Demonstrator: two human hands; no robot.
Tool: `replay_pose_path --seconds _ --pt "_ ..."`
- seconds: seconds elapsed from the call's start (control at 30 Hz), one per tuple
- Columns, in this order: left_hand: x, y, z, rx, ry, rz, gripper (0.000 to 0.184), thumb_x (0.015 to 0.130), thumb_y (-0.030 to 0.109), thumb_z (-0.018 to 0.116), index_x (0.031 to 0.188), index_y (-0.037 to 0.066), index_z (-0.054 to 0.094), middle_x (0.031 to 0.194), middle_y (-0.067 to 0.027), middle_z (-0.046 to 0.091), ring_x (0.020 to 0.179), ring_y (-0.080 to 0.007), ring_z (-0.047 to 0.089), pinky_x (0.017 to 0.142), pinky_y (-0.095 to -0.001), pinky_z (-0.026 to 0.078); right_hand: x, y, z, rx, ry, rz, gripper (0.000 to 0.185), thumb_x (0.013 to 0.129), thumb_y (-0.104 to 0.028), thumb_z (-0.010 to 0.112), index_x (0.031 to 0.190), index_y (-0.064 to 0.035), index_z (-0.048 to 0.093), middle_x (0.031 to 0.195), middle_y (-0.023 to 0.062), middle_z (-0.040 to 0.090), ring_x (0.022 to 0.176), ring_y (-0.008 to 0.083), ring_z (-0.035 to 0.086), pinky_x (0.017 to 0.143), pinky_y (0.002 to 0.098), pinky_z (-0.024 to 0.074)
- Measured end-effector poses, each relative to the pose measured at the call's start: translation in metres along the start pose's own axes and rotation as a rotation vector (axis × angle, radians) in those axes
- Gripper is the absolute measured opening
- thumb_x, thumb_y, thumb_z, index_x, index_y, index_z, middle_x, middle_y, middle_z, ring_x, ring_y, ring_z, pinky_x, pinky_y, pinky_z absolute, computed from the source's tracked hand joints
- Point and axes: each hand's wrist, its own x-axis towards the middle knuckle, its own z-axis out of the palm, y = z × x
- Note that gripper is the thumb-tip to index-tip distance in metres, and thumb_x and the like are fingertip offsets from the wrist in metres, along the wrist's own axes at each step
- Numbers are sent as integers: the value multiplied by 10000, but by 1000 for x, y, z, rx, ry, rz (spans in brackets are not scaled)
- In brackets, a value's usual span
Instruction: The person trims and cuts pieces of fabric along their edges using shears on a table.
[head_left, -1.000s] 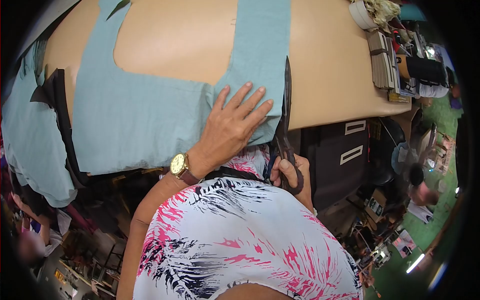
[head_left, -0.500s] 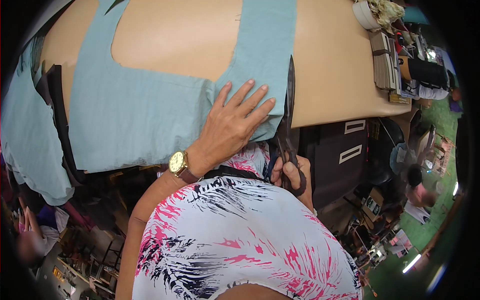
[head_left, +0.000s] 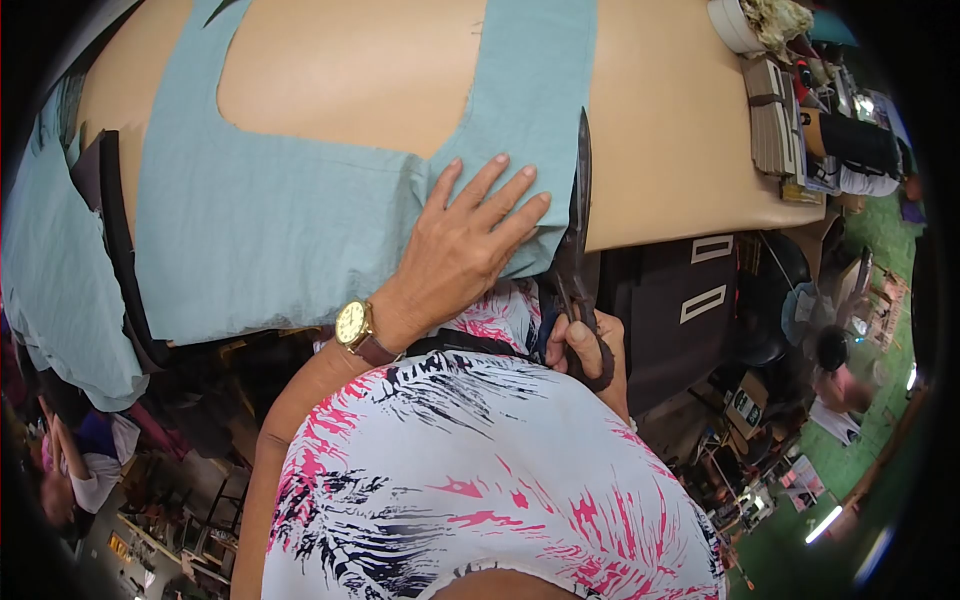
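Light blue-green cloth [head_left: 270, 220] lies over the tan table [head_left: 680, 130], its right strip running up to the table's far side. My left hand [head_left: 465, 235] rests flat on this strip near the front edge, fingers spread, with a gold watch [head_left: 352, 325] at its wrist. Large dark scissors [head_left: 577, 220] point away from me along the strip's right edge, their blades looking nearly together. Their handle loops are in my right hand [head_left: 590, 350], whose fingers are wrapped round them, low beside my body.
More blue-green cloth [head_left: 65, 270] and dark cloth [head_left: 118, 220] hang at the left. Back right are a white container [head_left: 733, 25] and a bundled stack [head_left: 768, 115]. Dark fabric with two pale rectangular frames [head_left: 665, 310] hangs below the table at right. Another person is at lower left.
The cloth has shifted slightly left in view, and the scissors slightly right. The scissors have turned a little to upright. My left hand keeps its place on the cloth.
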Motion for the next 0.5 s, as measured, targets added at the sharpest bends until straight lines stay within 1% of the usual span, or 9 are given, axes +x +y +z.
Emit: replay_pose_path --seconds 0.17,0.5 --pt "0 0 0 9 -1 -1 394 776 108 575 1166 137 528 1265 -60 467 1186 -257 415 950 -484 318 1 1 -2 2 -17 17 293 783 -278 625 665 -23 543 553 40 542 455 69 480 431 185 369" --pt "0 -1 0 18 -6 7 379 782 116 572 1158 131 535 1259 -60 473 1186 -257 414 947 -483 318 1 4 -1 -8 -10 26 257 799 -239 614 681 -20 548 549 39 543 454 64 480 425 185 369"
